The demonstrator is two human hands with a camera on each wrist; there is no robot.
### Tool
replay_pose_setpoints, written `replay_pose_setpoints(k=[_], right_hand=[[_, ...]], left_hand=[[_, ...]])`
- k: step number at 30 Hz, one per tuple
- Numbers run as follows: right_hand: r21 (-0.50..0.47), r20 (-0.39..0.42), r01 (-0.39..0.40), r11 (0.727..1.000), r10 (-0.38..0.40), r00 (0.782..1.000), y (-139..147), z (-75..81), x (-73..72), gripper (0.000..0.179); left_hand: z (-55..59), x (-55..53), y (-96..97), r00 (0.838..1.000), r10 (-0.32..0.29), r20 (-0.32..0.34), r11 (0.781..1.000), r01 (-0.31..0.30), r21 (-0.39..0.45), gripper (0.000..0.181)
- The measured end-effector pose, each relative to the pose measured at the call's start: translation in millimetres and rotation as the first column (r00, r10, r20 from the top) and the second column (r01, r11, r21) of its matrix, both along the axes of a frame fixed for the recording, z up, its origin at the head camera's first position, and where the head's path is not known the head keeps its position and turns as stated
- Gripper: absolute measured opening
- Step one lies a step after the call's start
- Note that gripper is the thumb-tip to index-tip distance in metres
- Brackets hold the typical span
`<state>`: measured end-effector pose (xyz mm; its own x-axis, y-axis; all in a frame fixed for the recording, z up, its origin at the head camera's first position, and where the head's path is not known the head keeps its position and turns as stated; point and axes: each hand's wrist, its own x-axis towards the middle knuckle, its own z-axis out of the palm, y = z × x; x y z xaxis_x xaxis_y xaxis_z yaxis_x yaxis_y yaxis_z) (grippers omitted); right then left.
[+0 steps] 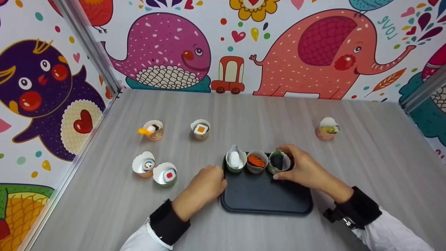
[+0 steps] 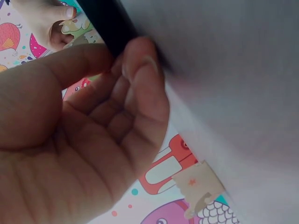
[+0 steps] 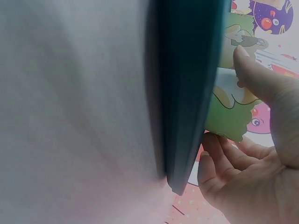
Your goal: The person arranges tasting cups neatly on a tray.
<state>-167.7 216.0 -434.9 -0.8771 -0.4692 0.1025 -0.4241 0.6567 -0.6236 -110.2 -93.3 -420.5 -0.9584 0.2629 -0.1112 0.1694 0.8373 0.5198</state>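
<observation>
A black rectangular tray [image 1: 264, 198] lies on the table. Three paper cups stand in a row along its far edge: one with a white piece [image 1: 235, 159], one with an orange topping [image 1: 256, 161], and at the right a green-patterned paper cup [image 3: 229, 112] holding a dark piece [image 1: 277, 160]. With thumb and fingers on opposite sides, my right hand [image 1: 306, 169] holds that right-hand cup. My left hand [image 1: 205, 184] pinches the tray's left edge; the left wrist view shows its curled fingers [image 2: 145, 88] against the dark rim.
Left of the tray are several more filled paper cups: one with an orange-tailed piece [image 1: 158, 134], one with an orange-centred roll [image 1: 201, 136], and two close together, a brown one [image 1: 139, 165] and a green one [image 1: 161, 179]. Another cup [image 1: 324, 134] stands far right. Patterned panels [image 1: 237, 38] border the table.
</observation>
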Motion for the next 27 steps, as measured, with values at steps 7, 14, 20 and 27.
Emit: replay_pose_setpoints(k=[7,14,20,27], right_hand=[[-0.047,-0.02,0.034,0.998,-0.035,0.999,7.9,5.3,4.4,0.076],[-0.076,-0.076,0.109,0.991,-0.115,0.991,26.4,8.4,-1.1,0.072],[0.004,-0.152,0.17,0.985,-0.167,0.974,45.0,9.5,-13.8,0.088],[-0.007,-0.196,0.248,0.969,-0.244,0.95,67.5,6.6,-31.2,0.099]], left_hand=[[-0.9,-0.2,0.0,1.0,0.003,0.006,1.0,-0.003,-0.003,0.035],[-0.1,-0.5,-0.4,1.0,0.007,0.016,1.0,-0.007,-0.007,0.034],[1.6,-0.5,-1.0,0.999,0.007,0.036,1.0,-0.007,-0.007,0.034],[2.0,-0.5,0.3,0.997,0.019,0.069,1.0,-0.019,-0.006,0.032]])
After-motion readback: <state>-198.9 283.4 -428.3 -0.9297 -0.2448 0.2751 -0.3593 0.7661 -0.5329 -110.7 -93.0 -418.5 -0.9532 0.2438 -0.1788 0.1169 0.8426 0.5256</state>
